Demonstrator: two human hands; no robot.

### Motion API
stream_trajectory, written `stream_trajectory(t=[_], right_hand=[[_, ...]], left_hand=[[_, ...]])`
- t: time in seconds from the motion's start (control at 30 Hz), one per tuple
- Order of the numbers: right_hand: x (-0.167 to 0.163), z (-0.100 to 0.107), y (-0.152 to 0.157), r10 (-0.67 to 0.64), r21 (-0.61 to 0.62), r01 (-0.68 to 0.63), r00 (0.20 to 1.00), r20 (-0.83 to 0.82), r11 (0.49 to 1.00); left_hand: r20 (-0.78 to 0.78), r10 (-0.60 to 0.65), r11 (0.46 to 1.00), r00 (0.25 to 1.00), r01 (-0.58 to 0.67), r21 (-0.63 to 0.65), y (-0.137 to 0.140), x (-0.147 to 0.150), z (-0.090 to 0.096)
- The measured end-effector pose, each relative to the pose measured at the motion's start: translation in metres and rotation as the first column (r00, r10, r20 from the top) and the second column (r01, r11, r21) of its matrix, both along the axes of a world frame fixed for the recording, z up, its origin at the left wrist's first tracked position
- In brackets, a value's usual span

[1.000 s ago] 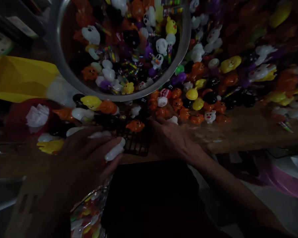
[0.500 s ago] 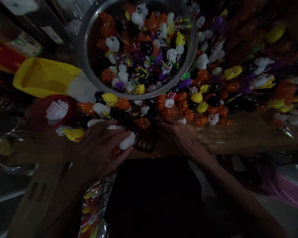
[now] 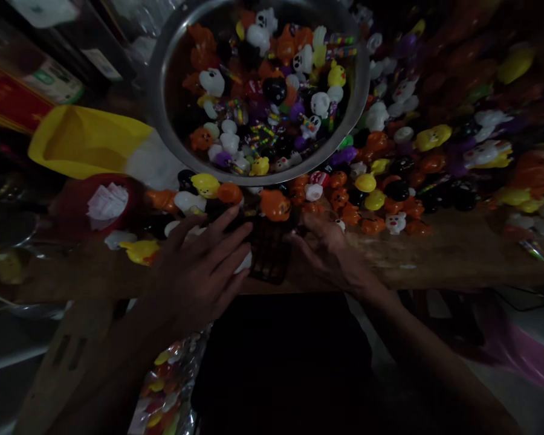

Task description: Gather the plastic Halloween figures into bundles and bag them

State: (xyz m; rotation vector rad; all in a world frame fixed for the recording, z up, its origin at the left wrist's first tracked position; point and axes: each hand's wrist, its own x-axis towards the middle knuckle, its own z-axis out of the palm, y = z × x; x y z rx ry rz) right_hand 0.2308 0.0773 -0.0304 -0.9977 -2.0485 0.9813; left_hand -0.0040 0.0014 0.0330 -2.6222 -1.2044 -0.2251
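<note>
My left hand (image 3: pixel 199 266) has its fingers stretched and slightly spread over small toys at the table's front edge. Part of a white toy (image 3: pixel 245 263) shows between its fingers and thumb. My right hand (image 3: pixel 330 251) is open, thumb and forefinger apart, with nothing visible between them. A black slotted tray (image 3: pixel 272 260) lies between the two hands. Just beyond it is an orange animal-shaped plastic toy (image 3: pixel 275 205), near the right fingertips; the dim light hides whether they touch.
A large metal basin (image 3: pixel 365 78) full of small figures and candy tubes stands behind. Loose toys (image 3: pixel 383 193) cover the table to the right. On the left are a yellow scoop (image 3: pixel 90 136), a red bowl (image 3: pixel 72 208) with paper slips, and a yellow toy (image 3: pixel 140 252).
My left hand has straightened its fingers over the white toy, and my right thumb has moved away from its fingers. The orange toy between the hands appears farther back and larger.
</note>
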Motion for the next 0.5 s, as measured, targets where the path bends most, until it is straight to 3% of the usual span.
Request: stream_trajectory(t=[0.1,0.17,0.3,0.5], right_hand=[[-0.03,-0.005,0.01,0.032,-0.136,-0.075,0.955,-0.294,0.988],[-0.049,-0.007,0.017,0.074,-0.141,-0.132,0.932,-0.355,0.981],[-0.069,-0.002,0.027,0.11,-0.092,-0.147,0.939,-0.325,0.985],[-0.068,0.024,0.039,0.262,0.011,-0.269,0.93,-0.257,0.963]], left_hand=[[0.064,0.022,1.0,0.998,-0.023,0.021,0.001,-0.004,-0.004],[0.144,0.075,0.997,0.987,-0.076,0.002,0.0,-0.007,-0.008],[0.235,0.14,0.99,0.962,-0.135,-0.034,-0.003,-0.013,-0.014],[0.244,0.137,0.99,0.96,-0.129,-0.049,-0.002,-0.016,-0.019]])
